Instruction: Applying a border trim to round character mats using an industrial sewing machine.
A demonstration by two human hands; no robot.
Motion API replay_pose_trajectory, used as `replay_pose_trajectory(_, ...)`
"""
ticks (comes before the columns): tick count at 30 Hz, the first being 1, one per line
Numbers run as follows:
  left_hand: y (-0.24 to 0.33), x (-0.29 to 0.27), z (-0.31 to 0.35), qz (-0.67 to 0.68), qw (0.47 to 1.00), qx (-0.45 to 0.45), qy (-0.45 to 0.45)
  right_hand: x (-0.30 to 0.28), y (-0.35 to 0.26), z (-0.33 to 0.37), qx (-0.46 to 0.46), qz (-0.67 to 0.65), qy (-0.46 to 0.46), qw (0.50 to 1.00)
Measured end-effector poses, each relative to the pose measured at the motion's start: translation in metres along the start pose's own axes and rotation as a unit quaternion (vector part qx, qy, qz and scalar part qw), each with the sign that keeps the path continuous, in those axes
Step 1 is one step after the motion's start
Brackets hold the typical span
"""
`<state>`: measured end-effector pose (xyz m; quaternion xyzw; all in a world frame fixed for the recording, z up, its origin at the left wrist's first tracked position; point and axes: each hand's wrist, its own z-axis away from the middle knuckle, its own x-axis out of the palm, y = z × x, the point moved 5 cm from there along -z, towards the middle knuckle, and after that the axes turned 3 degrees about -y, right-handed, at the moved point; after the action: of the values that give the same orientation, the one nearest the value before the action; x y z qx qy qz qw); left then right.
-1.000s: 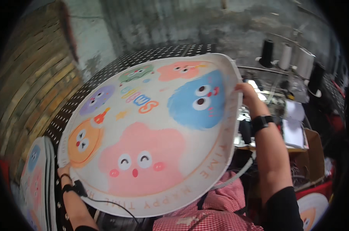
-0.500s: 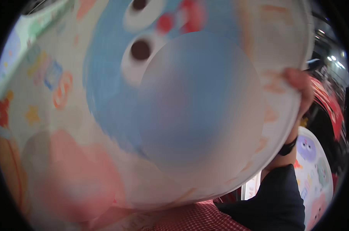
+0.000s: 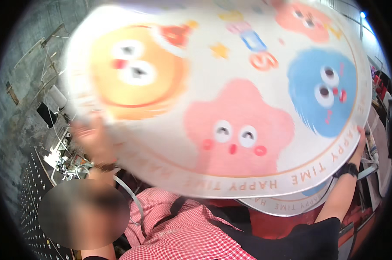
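A large round white mat (image 3: 161,156) fills the upper middle, tilted and smeared by motion. It carries orange, pink and blue cartoon figures and a thin raised rim. My right hand (image 3: 361,141) grips its right edge, with most of the fingers hidden behind it; a black band circles that wrist. At the lower left edge of the mat is my left hand (image 3: 92,134), too blurred to show how the fingers sit. A second round mat (image 3: 287,206) with similar print shows below the first, mostly covered by it.
To my left stands a dark panel studded with bright dots (image 3: 35,199), with cluttered metal machine parts (image 3: 68,162) beyond it. A white cylinder (image 3: 57,97) is near the grey wall (image 3: 22,60). Metal tubing (image 3: 371,171) lies at the right, and a red-checked apron (image 3: 183,236) covers my lap.
The mat was close to my view and covered most of it; now it is farther off and turned, showing more figures. My left hand has come into sight. My right hand stays at its edge.
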<state>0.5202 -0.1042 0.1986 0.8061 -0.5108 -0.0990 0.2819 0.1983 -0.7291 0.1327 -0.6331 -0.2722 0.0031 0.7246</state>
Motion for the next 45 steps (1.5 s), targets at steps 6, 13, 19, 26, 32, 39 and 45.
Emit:
replay_pose_trajectory(6, -0.102, 0.047, 0.192, -0.156, 0.744, -0.209, -0.615, -0.314, 0.087, -0.079, -0.047, 0.027, 0.105, 0.993)
replay_pose_trajectory(13, -0.111, -0.044, 0.139, -0.188, 0.751, -0.296, -0.559, -0.272, 0.181, -0.034, 0.121, 0.486, 0.293, 0.814)
replay_pose_trajectory(19, -0.123, -0.110, 0.132, -0.130, 0.733, -0.483, -0.461, 0.031, 0.298, 0.006, -0.104, 0.637, -0.130, 0.753)
replay_pose_trajectory(26, -0.112, -0.184, 0.162, -0.082, 0.764, -0.515, -0.380, 0.251, 0.409, 0.158, -0.141, 0.723, -0.381, 0.559)
replay_pose_trajectory(32, -0.099, -0.274, 0.189, -0.133, 0.776, -0.581, -0.208, 0.297, 0.418, 0.136, -0.232, 0.760, -0.405, 0.452)
replay_pose_trajectory(39, -0.104, -0.303, 0.213, -0.134, 0.770, -0.617, -0.088, 0.365, 0.429, 0.121, -0.229, 0.750, -0.407, 0.468)
replay_pose_trajectory(45, -0.103, -0.283, 0.209, -0.092, 0.784, -0.605, -0.098, 0.408, 0.485, 0.122, -0.271, 0.740, -0.411, 0.457)
